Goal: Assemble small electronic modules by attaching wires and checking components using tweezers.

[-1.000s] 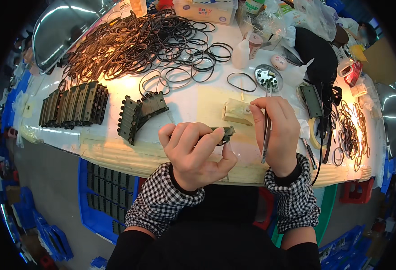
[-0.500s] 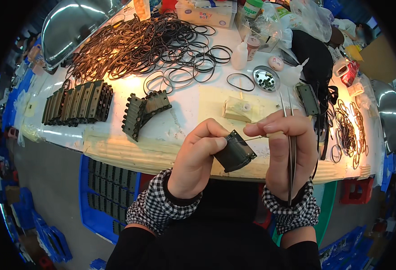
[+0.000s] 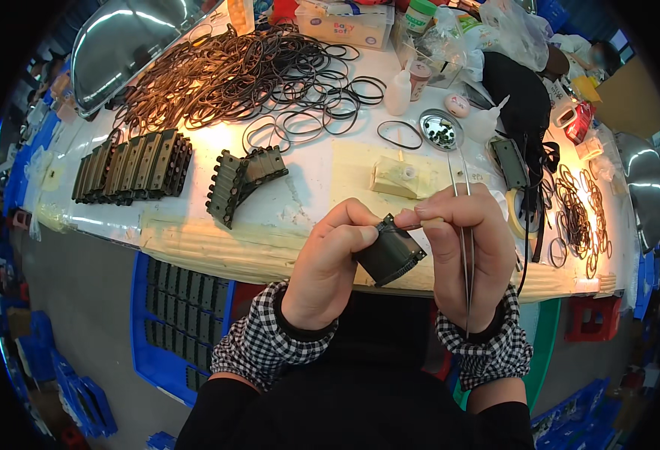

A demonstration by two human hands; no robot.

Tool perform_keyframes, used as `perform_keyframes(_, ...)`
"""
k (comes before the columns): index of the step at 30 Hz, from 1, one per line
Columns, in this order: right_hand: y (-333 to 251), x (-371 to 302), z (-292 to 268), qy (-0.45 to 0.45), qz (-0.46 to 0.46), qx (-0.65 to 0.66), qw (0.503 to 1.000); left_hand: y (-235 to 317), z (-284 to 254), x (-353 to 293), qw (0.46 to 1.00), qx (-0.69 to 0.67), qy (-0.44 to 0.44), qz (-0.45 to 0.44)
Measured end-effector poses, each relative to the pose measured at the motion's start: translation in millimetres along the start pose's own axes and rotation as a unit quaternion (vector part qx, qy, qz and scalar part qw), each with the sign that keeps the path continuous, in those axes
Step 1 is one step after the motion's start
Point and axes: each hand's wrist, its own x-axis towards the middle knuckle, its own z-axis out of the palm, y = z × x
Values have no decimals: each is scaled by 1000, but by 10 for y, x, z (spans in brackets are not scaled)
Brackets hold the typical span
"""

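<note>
My left hand (image 3: 328, 259) is closed, with thumb and forefinger gripping a dark green block-like part (image 3: 390, 256) with a smooth curved face and small knobs along its edges. It is held tilted over the table's front edge. My right hand (image 3: 465, 244) is closed too, with metal tweezers (image 3: 465, 259) lodged between its fingers, their tips pointing away from me. Its thumb and forefinger pinch together at the part's upper right edge; the thin thing between them is mostly hidden. Beyond my hands lies a cream taped block (image 3: 393, 178). A round dish (image 3: 450, 120) holds small dark green pieces.
Similar parts stand in a row (image 3: 131, 166) at left, with a leaning pair (image 3: 246, 180) beside them. Dark rubber loops (image 3: 240, 71) pile up behind, and more loops (image 3: 581, 217) lie at right. Under the table edge is a blue tray (image 3: 184, 315) of parts.
My right hand has moved left, bringing its fingertips up to the part's edge. The tweezers moved with it. My left hand and the part have hardly shifted.
</note>
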Motion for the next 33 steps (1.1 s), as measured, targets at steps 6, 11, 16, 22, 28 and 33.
perform_keyframes(6,-21,10,9,-7,-9,-14,1000,15,-5,-16,1000,-3,-4,-2)
perform_keyframes(11,-17,6,-4,-7,6,-10,1000,9,-11,-19,1000,1,1,1)
perform_keyframes(16,97,56,-6,104,121,71,985,-44,-38,-25,987,109,35,115)
perform_keyframes(22,561,160,1,44,-10,-199,979,-21,-236,-41,766,497,139,382)
perform_keyframes(28,690,87,69,-30,-12,-275,961,200,-596,-410,711,534,236,392)
perform_keyframes(33,607,83,89,-22,-10,-259,966,594,-927,-890,677,463,363,442)
